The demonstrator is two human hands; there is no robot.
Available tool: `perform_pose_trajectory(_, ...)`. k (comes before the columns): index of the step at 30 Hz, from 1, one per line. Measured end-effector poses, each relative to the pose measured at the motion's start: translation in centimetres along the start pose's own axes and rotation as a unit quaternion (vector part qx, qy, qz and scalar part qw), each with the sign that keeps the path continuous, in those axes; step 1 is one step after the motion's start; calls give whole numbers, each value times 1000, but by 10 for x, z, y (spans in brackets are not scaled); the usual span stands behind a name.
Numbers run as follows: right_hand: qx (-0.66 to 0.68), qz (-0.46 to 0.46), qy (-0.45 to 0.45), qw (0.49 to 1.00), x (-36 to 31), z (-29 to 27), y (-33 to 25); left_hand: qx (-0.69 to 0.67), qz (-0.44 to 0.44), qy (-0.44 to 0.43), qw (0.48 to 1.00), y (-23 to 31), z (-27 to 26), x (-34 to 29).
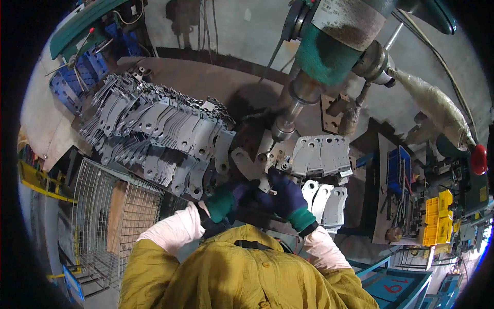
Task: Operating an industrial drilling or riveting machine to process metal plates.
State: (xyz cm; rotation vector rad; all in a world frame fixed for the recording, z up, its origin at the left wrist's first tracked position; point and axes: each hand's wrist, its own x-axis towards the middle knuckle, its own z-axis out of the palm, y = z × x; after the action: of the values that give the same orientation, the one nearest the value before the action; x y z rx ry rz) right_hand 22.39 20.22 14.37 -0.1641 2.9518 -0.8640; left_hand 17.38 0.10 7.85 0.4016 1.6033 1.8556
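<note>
Both my hands wear dark gloves with green cuffs and are close together at the table's near edge, below the drill spindle [284, 125]. My right hand [288, 195] is closed on the near end of a small grey metal plate [265, 184], beside the metal fixture [278, 154]. My left hand [237, 195] is just left of that plate; its fingers blend into shadow, so their grip is hidden. A loose curved metal plate [244, 162] lies left of the fixture. To the right are stacked plates [321, 154] with holes, and brighter ones [334, 206] nearer me.
A large pile of curved metal plates [170, 123] covers the table's left side. The green drill press head [329, 51] hangs above, with a plastic-wrapped lever [432, 105] ending in a red knob. A wire cage [98, 201] stands at left, yellow bins [437, 219] at right.
</note>
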Motion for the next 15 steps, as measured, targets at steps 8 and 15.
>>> perform_pose_trajectory(8, -32, -77, 40, 996, 6, 20, 57, 716, 138, 31, 683, 77, -24, -13)
perform_pose_trajectory(15, 35, -26, 2, 999, 11, -8, 60, 805, 155, 28, 572, 51, -43, 61)
